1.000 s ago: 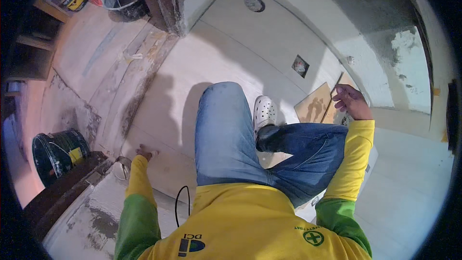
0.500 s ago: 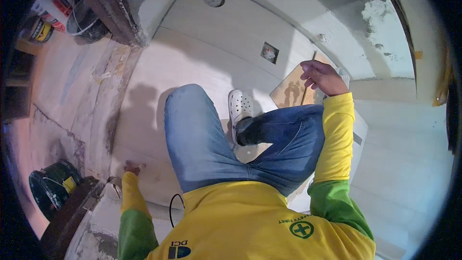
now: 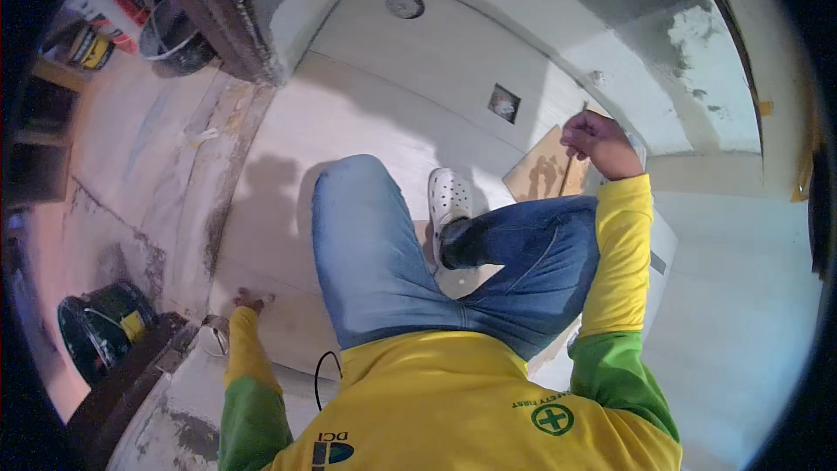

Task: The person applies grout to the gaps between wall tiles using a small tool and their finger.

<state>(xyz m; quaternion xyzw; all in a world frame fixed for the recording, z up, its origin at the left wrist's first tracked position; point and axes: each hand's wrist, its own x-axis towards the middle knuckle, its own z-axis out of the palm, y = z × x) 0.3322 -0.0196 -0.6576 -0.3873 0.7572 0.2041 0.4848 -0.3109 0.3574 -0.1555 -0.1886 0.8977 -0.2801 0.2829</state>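
Observation:
My right hand (image 3: 603, 145) is raised over the right side of the floor, above a tan board (image 3: 534, 166) with dark smudges. Its thumb and fingers are curled together; whatever they may pinch is too small to make out. Down at the lower left, my left hand (image 3: 253, 300) rests on the pale floor tiles (image 3: 288, 249) with its fingers spread. Beside its wrist stands a small metal object (image 3: 214, 337). Between my bent legs, one foot in a white clog (image 3: 449, 194) is planted on the tiles.
A round opening (image 3: 405, 5) and a square cutout (image 3: 504, 104) interrupt the tiles. At left stand a dark green bucket (image 3: 106, 331), a black bucket (image 3: 177, 39) and a yellow-labelled tub (image 3: 90, 48). A dark door frame (image 3: 218, 13) rises at the upper left. A black cable (image 3: 324, 375) loops by my side.
The view has shifted slightly, moving the scene rightward in the picture. My right hand's fingers have drawn closer together. The left hand stays on the floor.

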